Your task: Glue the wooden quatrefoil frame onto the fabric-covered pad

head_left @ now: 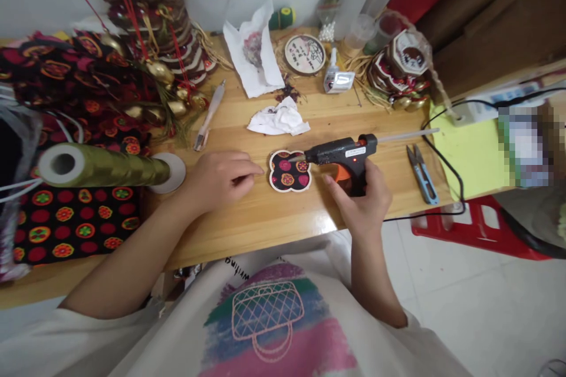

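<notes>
My right hand (pixel 367 200) grips a black hot glue gun (pixel 340 153) with an orange trigger, and a glue stick (pixel 409 135) sticks out of its back. The nozzle is over the upper part of a four-lobed ornament (pixel 289 172), which has black patterned fabric inside a pale rim and lies flat on the table. Whether the nozzle touches the fabric, I cannot tell. Just left of the ornament, my left hand (pixel 223 179) rests on the wood, index finger stretched toward it and the other fingers loosely bent. Nothing shows in that hand.
An olive ribbon spool (pixel 115 168) stands at left by patterned fabric (pixel 66 221) and stacked ornaments with bells (pixel 154 41). Behind lie a crumpled tissue (pixel 280 118), a pen-like tool (pixel 210 115) and a small glue bottle (pixel 338 78). Thread snips (pixel 422 174) and a black cord (pixel 460 179) lie right.
</notes>
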A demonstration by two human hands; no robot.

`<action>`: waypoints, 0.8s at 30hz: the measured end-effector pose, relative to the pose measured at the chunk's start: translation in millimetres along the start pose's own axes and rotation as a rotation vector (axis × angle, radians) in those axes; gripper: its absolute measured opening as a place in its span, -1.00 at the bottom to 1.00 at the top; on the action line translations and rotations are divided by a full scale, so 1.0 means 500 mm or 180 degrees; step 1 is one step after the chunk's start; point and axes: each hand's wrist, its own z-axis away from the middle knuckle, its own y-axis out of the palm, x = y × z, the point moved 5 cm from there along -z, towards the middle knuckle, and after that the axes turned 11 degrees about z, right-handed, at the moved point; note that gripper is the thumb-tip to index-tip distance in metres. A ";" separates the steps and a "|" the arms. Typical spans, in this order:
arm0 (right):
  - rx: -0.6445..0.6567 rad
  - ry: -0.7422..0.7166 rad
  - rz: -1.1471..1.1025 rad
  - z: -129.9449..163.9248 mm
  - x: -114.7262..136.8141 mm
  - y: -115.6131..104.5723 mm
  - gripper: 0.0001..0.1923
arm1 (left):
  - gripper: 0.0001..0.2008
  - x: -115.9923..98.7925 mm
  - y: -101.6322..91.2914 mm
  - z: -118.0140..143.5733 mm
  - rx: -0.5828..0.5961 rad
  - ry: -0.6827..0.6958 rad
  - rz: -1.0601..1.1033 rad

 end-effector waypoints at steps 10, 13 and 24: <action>0.0032 -0.0201 -0.0024 -0.002 0.004 0.004 -0.44 | -0.68 -0.003 0.001 -0.002 -0.0067 0.0148 -0.0071; 0.0058 -0.0210 -0.0014 -0.003 0.007 0.004 -0.44 | -0.69 -0.002 0.001 -0.002 -0.0058 0.0118 -0.0053; 0.0087 -0.0205 -0.0010 -0.001 0.003 0.012 -0.42 | -0.71 -0.011 -0.006 -0.008 -0.0060 0.0080 0.0011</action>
